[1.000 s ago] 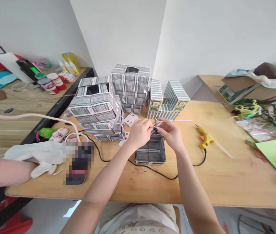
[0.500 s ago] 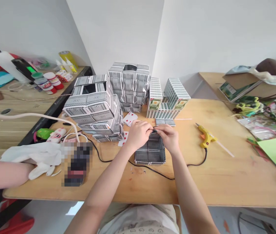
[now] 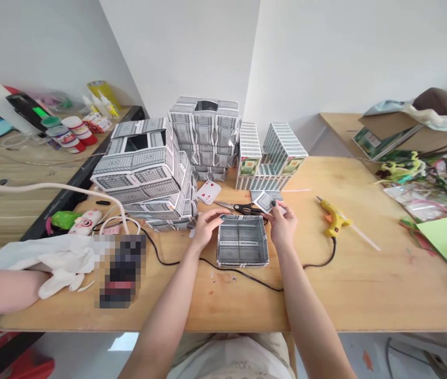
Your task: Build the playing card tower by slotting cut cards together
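Observation:
In front of me stands an open box made of grey-patterned playing cards (image 3: 242, 258). At its rear left corner is my left hand (image 3: 206, 229), fingers stretched towards the rim; whether they touch it I cannot tell. My right hand (image 3: 284, 226), beside the box's right rear corner, pinches a grey-backed playing card (image 3: 263, 201) between thumb and fingers. Behind the box lie black-handled scissors (image 3: 242, 208), partly under that card. A small stack of playing cards (image 3: 208, 192), hearts up, rests farther left.
Tall card structures (image 3: 136, 173) stand behind on the left, with a green-striped card piece (image 3: 262, 176) at the back. A yellow glue gun (image 3: 334, 217) lies right, its black cable (image 3: 242, 273) crossing before the box. Another person's arm (image 3: 6, 292) reaches in beside white cloth (image 3: 41, 258).
My hands have moved apart, left hand to the left and right hand slightly right. The card in my right hand and the scissors now show.

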{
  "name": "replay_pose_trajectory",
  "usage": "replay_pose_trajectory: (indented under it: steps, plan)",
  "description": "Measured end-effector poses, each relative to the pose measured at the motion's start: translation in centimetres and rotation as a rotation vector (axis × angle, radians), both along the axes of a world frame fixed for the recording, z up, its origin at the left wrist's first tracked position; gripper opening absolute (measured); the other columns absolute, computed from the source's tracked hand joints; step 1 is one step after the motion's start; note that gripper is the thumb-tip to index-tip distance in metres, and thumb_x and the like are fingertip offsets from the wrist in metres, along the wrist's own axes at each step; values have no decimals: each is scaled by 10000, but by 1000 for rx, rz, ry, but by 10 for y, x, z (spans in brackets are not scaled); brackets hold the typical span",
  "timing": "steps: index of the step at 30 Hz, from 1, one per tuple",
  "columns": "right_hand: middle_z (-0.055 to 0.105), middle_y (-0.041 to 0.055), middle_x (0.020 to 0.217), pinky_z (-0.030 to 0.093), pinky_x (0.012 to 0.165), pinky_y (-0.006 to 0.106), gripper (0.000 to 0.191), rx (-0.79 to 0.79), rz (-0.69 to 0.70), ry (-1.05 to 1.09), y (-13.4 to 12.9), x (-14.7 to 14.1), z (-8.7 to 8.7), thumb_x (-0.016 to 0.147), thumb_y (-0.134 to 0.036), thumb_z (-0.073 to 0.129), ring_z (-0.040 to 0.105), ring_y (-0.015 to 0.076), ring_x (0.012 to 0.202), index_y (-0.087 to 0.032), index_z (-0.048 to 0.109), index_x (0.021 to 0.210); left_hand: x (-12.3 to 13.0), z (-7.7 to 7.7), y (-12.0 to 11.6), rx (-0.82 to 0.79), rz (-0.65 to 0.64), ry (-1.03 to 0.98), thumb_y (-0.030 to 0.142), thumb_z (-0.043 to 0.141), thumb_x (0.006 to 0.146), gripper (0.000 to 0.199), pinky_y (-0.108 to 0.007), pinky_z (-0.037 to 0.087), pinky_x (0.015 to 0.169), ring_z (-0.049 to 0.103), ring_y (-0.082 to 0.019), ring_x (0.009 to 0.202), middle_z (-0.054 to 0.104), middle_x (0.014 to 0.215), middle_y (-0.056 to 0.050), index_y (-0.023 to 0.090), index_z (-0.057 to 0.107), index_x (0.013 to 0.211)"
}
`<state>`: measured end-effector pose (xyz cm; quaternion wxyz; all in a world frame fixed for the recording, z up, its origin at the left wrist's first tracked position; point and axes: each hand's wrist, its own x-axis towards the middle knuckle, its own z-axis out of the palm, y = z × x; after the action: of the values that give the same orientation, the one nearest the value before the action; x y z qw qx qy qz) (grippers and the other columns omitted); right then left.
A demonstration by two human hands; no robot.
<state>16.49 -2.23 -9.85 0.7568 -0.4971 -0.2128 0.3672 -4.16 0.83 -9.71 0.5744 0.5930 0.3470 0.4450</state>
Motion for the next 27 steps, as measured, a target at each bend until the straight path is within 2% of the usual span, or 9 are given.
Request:
replay_pose_trajectory:
  steps: [5,9,13,16,19,21,23,25,27]
  plan:
    - [580,1,782,560,644,351,300,45,123,3,-2,-4,6,584,-285,721,614,142,672,-181,571,822,6,-2,2,-12,107,86,202,513,704,202,-308,465,770,616,-186,831,688,872,-51,152,676,812]
    - [597,-1,799,543,723,395,302,86,151,4,-5,-1,10,581,-253,723,629,163,729,-188,575,837,9,-1,0,-5,184,136,186,517,673,197,-292,479,732,628,-181,791,696,829,-50,149,683,771]
    - [604,2,752,543,687,366,225,22,146,-66,-9,4,13,626,-288,690,621,154,685,-169,583,784,10,1,-2,32,265,176,154,497,661,208,-276,479,721,627,-170,773,698,793,-31,164,690,738]
    - [597,0,705,530,602,320,240,-93,93,-228,-11,10,12,655,-325,653,605,148,619,-166,591,823,8,1,-1,37,307,188,165,499,657,214,-279,479,715,623,-171,767,697,767,-23,172,693,747]
    - [586,-7,642,485,538,304,283,-299,73,-468,-12,19,5,658,-336,624,581,159,566,-176,605,891,5,1,0,19,330,171,174,497,648,221,-278,478,698,622,-172,757,693,750,-24,170,693,749]
    - [592,3,628,460,580,335,243,-434,68,-679,-11,25,0,652,-325,607,566,176,578,-184,631,849,4,1,1,7,344,145,176,493,643,219,-274,478,688,620,-173,753,691,760,-27,167,690,740]
    - [617,36,679,430,678,384,185,-480,42,-885,-10,28,-2,640,-312,601,560,207,668,-187,649,767,4,0,1,1,350,122,179,495,640,209,-274,478,685,619,-175,757,689,771,-29,166,684,727]
    - [629,72,783,395,747,412,190,-450,-44,-996,-12,25,7,624,-311,611,540,234,778,-185,653,760,4,-1,1,4,344,117,180,496,641,200,-275,478,689,618,-176,763,687,777,-29,166,678,724]
    - [616,81,830,399,725,391,254,-405,-110,-961,-19,14,28,635,-338,611,526,225,781,-185,649,833,4,-1,2,12,339,131,179,494,644,200,-278,479,692,616,-176,762,684,778,-27,166,674,727]
